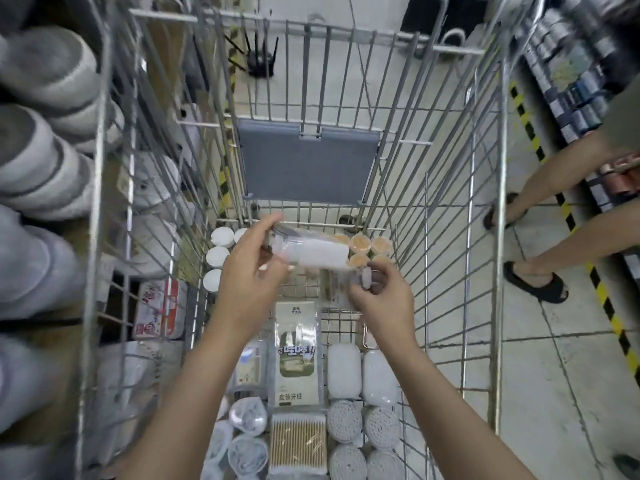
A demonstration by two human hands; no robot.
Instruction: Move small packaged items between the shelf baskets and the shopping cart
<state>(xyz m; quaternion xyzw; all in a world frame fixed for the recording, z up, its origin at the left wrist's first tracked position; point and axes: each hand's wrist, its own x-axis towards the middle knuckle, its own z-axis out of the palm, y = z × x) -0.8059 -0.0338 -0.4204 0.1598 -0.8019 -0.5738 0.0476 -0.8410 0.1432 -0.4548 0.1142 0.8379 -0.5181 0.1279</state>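
Observation:
I look down into a wire shopping cart (pixel 450 209). My left hand (pixel 249 271) grips the left end of a clear, white-filled package (pixel 311 252) held above the cart floor. My right hand (pixel 377 296) pinches the package's lower right corner, blurred by motion. On the cart floor lie a tall floss packet (pixel 297 355), a box of cotton swabs (pixel 298 441), white oval packs (pixel 344 365), round grey pads (pixel 344 420), orange-lidded cups (pixel 360 244) and white round lids (pixel 221 237).
Stacked grey bowls (pixel 41 133) and a red-and-white pack (pixel 156 310) fill shelves on the left. A grey flap (pixel 304 161) hangs at the cart's far end. Another person's legs in dark sandals (pixel 536 282) stand right of the cart, beside shelves of spools (pixel 571 81).

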